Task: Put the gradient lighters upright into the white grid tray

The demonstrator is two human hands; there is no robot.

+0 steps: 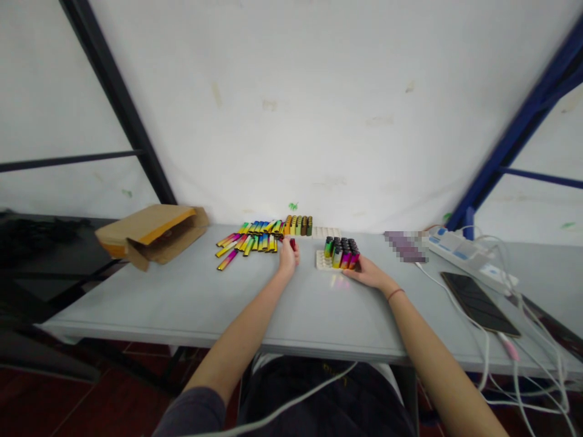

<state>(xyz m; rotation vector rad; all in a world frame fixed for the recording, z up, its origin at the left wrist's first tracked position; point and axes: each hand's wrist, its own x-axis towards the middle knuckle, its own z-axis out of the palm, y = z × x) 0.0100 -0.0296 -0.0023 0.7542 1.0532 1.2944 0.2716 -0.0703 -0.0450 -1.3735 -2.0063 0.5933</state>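
The left hand (286, 258) was raised on its heel with the fingers drawn together, apparently pinching a small dark red piece (292, 244) at the fingertips, though the fingers partly hid it and its exact shape could not be told. It looked light and stiff, probably hard plastic or metal, and small enough to need a fingertip grip.

The right hand (367, 273) lay flat and open on the table, its fingertips reaching to the lower right corner of a tight block of upright, glossy multicoloured disposable lighters (340, 252), which stood at its 10 o'clock. The block sat on a white moulded tray (321, 261). Each lighter looked light, rigid and smooth-skinned, so it seemed likely to slip if held by its shiny ends, and best gripped by the flat sides of the body.

At the left hand's 10 o'clock lay a loose spread of slim rainbow-gradient lighter bodies (246, 246), some crossing one another. Beyond them, at its 12 o'clock, stood a row of yellow-to-brown lighters (298, 226). Farther out, at 9 o'clock, a flattened brown cardboard box (155, 233) rested on the pale grey table (310, 309). At the right hand's 3 o'clock lay a black smartphone (478, 303), with a white power strip (469, 258) at 2 o'clock.
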